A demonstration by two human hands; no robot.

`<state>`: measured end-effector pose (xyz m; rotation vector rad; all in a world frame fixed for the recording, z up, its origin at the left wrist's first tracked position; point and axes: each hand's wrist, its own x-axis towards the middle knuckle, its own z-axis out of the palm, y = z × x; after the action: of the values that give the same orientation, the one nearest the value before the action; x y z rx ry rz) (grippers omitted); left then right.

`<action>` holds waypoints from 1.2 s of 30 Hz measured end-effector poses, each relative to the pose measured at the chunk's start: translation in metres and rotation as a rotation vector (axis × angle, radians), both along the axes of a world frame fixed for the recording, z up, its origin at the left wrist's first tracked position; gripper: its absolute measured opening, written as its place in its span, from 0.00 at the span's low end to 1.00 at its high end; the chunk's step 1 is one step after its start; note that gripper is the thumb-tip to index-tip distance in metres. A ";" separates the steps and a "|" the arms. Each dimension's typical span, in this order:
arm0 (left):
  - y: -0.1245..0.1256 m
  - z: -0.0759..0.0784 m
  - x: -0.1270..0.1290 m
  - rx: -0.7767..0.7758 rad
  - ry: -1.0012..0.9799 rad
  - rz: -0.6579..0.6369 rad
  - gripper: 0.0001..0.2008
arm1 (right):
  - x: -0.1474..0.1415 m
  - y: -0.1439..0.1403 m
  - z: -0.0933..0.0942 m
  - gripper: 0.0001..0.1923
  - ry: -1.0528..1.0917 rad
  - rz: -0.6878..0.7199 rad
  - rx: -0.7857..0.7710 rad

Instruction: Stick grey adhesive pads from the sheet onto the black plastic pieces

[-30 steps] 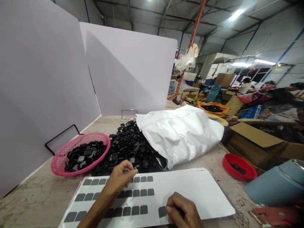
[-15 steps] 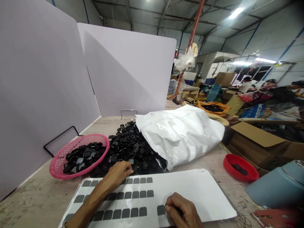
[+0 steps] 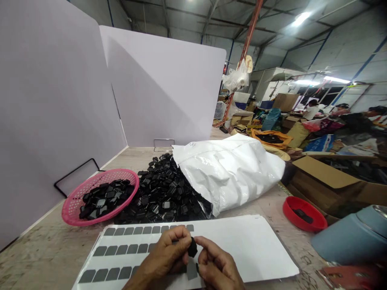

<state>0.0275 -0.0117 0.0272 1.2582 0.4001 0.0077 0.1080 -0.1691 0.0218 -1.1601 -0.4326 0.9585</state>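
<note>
My left hand [image 3: 165,253] and my right hand [image 3: 216,264] meet above a white sheet [image 3: 242,245] that carries rows of grey rectangular stickers [image 3: 133,231]. My left fingers pinch a small black square part [image 3: 192,246]. My right fingertips touch that part and a grey sticker just below it. A heap of the same black parts [image 3: 165,193] spills from a white plastic bag [image 3: 229,169] just beyond the sheet.
A pink basket [image 3: 78,199] with black parts sits at the left. A red lid [image 3: 304,213], a blue-grey container [image 3: 352,235] and cardboard boxes [image 3: 329,179] stand at the right. White partition panels [image 3: 163,84] wall the back and left. People work in the far right background.
My left hand came back from the heap with a black part and joined my right hand over the sheet. My right hand rose slightly with a grey sticker.
</note>
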 end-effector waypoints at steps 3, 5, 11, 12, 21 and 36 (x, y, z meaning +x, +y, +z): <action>-0.010 -0.013 0.000 -0.083 -0.082 0.006 0.18 | -0.004 0.004 0.000 0.26 0.028 0.026 0.063; -0.011 -0.016 0.000 -0.098 -0.099 -0.018 0.17 | -0.004 0.004 -0.001 0.27 0.028 0.026 0.082; -0.012 -0.009 0.002 -0.234 -0.110 -0.033 0.18 | 0.002 -0.001 -0.008 0.28 0.049 0.044 0.033; -0.012 -0.008 0.002 -0.240 -0.100 -0.023 0.18 | 0.004 -0.003 -0.009 0.28 0.047 0.048 0.027; -0.012 -0.004 0.003 -0.250 -0.061 0.032 0.15 | 0.008 -0.016 -0.012 0.27 -0.097 0.030 -0.024; -0.021 0.008 -0.003 -0.339 0.117 0.052 0.27 | 0.011 -0.020 -0.012 0.26 -0.083 0.175 0.010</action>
<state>0.0241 -0.0325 0.0348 0.9155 0.5126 -0.0865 0.1191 -0.1888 0.0093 -1.1700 -0.6134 1.0602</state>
